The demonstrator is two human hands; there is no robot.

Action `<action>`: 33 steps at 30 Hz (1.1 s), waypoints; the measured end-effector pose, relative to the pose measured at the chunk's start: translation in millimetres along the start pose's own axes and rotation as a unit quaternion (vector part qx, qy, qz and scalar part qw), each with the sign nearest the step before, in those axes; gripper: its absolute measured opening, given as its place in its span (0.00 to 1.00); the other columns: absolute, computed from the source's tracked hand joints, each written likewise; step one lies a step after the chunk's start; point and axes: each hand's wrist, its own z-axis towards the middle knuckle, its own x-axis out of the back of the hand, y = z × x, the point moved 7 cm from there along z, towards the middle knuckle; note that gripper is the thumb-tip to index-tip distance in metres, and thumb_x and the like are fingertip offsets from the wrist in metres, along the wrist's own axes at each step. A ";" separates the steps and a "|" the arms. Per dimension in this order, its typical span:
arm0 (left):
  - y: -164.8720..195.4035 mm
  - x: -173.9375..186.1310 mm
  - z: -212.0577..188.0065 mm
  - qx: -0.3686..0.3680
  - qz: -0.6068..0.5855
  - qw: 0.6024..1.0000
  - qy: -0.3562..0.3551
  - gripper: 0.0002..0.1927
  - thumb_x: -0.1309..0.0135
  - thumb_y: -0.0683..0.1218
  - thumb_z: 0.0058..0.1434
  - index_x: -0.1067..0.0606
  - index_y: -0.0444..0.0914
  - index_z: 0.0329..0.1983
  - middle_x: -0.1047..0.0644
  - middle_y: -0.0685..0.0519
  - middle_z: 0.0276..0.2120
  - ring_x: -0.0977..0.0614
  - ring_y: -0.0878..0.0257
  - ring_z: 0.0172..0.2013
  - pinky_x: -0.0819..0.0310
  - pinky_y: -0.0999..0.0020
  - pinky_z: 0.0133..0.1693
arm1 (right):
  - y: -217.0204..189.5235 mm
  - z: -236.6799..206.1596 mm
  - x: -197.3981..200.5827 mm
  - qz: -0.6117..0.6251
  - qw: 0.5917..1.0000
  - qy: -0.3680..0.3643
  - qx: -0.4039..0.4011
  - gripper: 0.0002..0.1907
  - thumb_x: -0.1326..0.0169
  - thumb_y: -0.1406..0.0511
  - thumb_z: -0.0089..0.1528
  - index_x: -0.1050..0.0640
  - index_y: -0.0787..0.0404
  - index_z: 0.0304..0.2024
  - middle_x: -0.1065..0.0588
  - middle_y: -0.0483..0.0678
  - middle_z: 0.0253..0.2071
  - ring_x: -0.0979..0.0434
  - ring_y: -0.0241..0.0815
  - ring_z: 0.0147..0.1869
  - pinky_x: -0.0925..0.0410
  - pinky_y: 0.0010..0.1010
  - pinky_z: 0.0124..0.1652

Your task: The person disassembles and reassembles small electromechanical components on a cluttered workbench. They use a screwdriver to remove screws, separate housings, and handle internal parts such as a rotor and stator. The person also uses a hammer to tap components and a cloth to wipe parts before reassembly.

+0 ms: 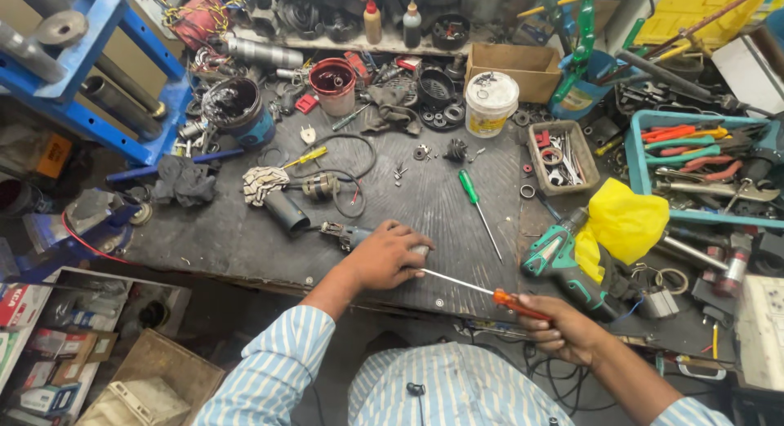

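Left hand (390,257) pins a small, rigid metal part (347,232) near the desk's (245,238) front edge; right hand (563,328) grips a light screwdriver (482,289) by its orange handle.

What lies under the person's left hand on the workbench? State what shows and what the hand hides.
Under the left hand lies a small grey power-tool part; its end pokes out to the left. The screwdriver held in the right hand points its tip in there. The middle of the part is covered by the hand.

Left hand (390,258) palm down, fingers curled; right hand (563,328) fisted, gripping.
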 end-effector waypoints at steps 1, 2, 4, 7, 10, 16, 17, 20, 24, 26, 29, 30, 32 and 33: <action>1.2 2.6 -0.6 -0.002 -0.002 1.000 0.007 0.11 0.41 0.55 0.59 0.21 0.44 0.35 0.23 0.57 0.57 0.25 0.55 0.56 0.39 0.51 0.57 | 5.4 -2.0 0.9 -0.016 1.000 0.015 -0.015 0.22 0.45 0.57 0.66 0.21 0.63 0.58 0.38 0.38 0.21 0.42 0.26 0.17 0.47 0.21 0.17; 2.4 4.4 -1.0 -0.004 -0.006 1.000 0.012 0.11 0.41 0.55 0.59 0.21 0.44 0.35 0.23 0.57 0.57 0.25 0.55 0.56 0.39 0.51 0.57 | 10.4 -5.9 -1.2 -0.030 0.999 0.030 -0.030 0.21 0.44 0.59 0.65 0.20 0.61 0.58 0.38 0.38 0.22 0.42 0.26 0.17 0.48 0.20 0.17; 4.2 5.6 -1.8 -0.009 -0.002 1.000 0.011 0.14 0.40 0.57 0.58 0.20 0.43 0.34 0.24 0.55 0.56 0.26 0.54 0.56 0.40 0.50 0.57 | -35.0 -26.7 -24.3 -0.496 0.799 0.118 0.318 0.27 0.43 0.64 0.56 0.24 0.54 0.59 0.33 0.42 0.29 0.32 0.37 0.27 0.38 0.28 0.25; 3.6 3.1 -2.0 0.001 -0.007 1.000 0.005 0.15 0.41 0.59 0.59 0.19 0.44 0.32 0.24 0.55 0.55 0.26 0.54 0.56 0.40 0.50 0.57 | -39.5 -47.9 -57.2 -0.687 0.558 0.159 0.437 0.32 0.42 0.69 0.50 0.25 0.49 0.60 0.31 0.45 0.31 0.27 0.44 0.31 0.32 0.34 0.29; 2.9 0.1 -0.8 0.004 -0.006 1.000 0.012 0.13 0.42 0.58 0.60 0.17 0.45 0.32 0.23 0.57 0.56 0.26 0.55 0.57 0.40 0.50 0.58 | -36.6 -48.6 -62.0 -0.715 0.531 0.179 0.419 0.34 0.41 0.72 0.49 0.24 0.47 0.60 0.32 0.45 0.29 0.27 0.45 0.30 0.32 0.37 0.29; 6.8 -5.3 1.6 0.002 -0.007 1.000 0.007 0.11 0.41 0.56 0.59 0.17 0.46 0.31 0.23 0.58 0.55 0.25 0.57 0.56 0.40 0.52 0.58 | -5.6 -18.4 -19.4 -0.273 0.943 0.059 0.181 0.29 0.37 0.66 0.53 0.24 0.53 0.59 0.28 0.42 0.31 0.25 0.38 0.31 0.30 0.34 0.30; 7.7 -5.4 1.8 0.001 -0.010 1.000 0.007 0.11 0.41 0.56 0.59 0.17 0.46 0.31 0.23 0.59 0.55 0.25 0.57 0.56 0.40 0.52 0.58 | 3.5 -15.1 -12.0 -0.181 0.977 0.043 0.103 0.28 0.37 0.66 0.54 0.23 0.54 0.58 0.27 0.41 0.31 0.25 0.37 0.32 0.30 0.33 0.30; 10.6 -3.1 1.7 -0.002 -0.010 1.000 0.016 0.10 0.41 0.55 0.59 0.17 0.46 0.30 0.23 0.58 0.55 0.26 0.56 0.57 0.40 0.52 0.57 | 7.8 -13.7 -10.0 -0.118 0.992 0.008 0.040 0.25 0.37 0.63 0.56 0.22 0.56 0.56 0.26 0.40 0.32 0.23 0.34 0.32 0.29 0.31 0.31; 10.9 -0.4 0.8 0.005 0.001 1.000 0.019 0.10 0.41 0.54 0.60 0.18 0.45 0.31 0.23 0.57 0.55 0.26 0.55 0.57 0.40 0.52 0.57 | -22.5 -28.3 -24.0 -0.470 0.829 0.101 0.286 0.22 0.36 0.60 0.59 0.21 0.60 0.54 0.23 0.38 0.34 0.22 0.30 0.33 0.28 0.28 0.32; 10.9 0.8 0.7 0.004 -0.001 1.000 0.017 0.10 0.42 0.54 0.60 0.17 0.46 0.30 0.23 0.57 0.55 0.26 0.55 0.57 0.40 0.52 0.57 | -29.9 -43.7 -41.0 -0.580 0.694 0.161 0.394 0.22 0.36 0.59 0.59 0.21 0.60 0.53 0.23 0.39 0.34 0.23 0.30 0.33 0.29 0.27 0.32; 9.8 3.2 1.3 0.004 -0.006 1.000 0.021 0.10 0.42 0.54 0.60 0.18 0.45 0.31 0.23 0.57 0.56 0.26 0.56 0.57 0.40 0.53 0.58 | -31.1 -47.3 -47.8 -0.589 0.666 0.170 0.424 0.21 0.37 0.59 0.58 0.21 0.58 0.53 0.24 0.41 0.34 0.23 0.32 0.33 0.29 0.27 0.32; 8.6 3.6 1.7 0.009 -0.008 1.000 0.021 0.10 0.41 0.54 0.60 0.18 0.45 0.30 0.22 0.57 0.56 0.26 0.56 0.57 0.40 0.53 0.58 | -28.2 -38.1 -39.1 -0.525 0.756 0.140 0.364 0.21 0.37 0.60 0.58 0.21 0.58 0.53 0.24 0.41 0.34 0.23 0.32 0.33 0.29 0.27 0.32; 6.6 3.4 2.4 0.016 -0.013 1.000 0.017 0.10 0.41 0.54 0.60 0.18 0.45 0.28 0.22 0.58 0.55 0.26 0.56 0.57 0.40 0.53 0.59 | -16.5 -21.7 -20.0 -0.345 0.910 0.091 0.213 0.21 0.37 0.60 0.58 0.21 0.57 0.52 0.24 0.42 0.34 0.23 0.32 0.33 0.29 0.27 0.32; 6.3 2.9 2.7 0.014 -0.016 1.000 0.013 0.10 0.41 0.54 0.60 0.18 0.45 0.29 0.22 0.58 0.55 0.25 0.56 0.57 0.40 0.53 0.59 | -13.6 -18.8 -16.7 -0.302 0.934 0.071 0.177 0.21 0.37 0.60 0.58 0.22 0.57 0.52 0.24 0.42 0.34 0.23 0.32 0.33 0.29 0.27 0.32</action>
